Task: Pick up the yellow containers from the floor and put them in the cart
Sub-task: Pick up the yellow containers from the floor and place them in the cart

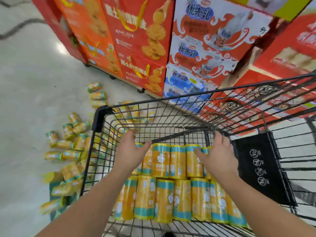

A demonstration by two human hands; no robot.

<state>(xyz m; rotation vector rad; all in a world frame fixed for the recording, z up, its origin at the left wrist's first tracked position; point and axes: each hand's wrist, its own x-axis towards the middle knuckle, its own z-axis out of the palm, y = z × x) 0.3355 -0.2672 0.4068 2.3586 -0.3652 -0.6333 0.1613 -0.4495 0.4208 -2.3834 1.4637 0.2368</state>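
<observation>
Yellow containers (177, 161) wear teal bands and white figures; the cart (96, 120) is black wire grid; red-orange boxes (136, 40) show golden biscuits; white cartons (201, 53) carry red scrolls and blue lettering.

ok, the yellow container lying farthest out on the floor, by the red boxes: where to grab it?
Across its middle, from above. The container lies on its side on the floor with nothing on top of it, so thumb and fingers can likely wrap its curved body from the two long sides.

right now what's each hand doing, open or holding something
Left hand: open, holding nothing, above the yellow containers in the cart.
Right hand: open, holding nothing.
</observation>
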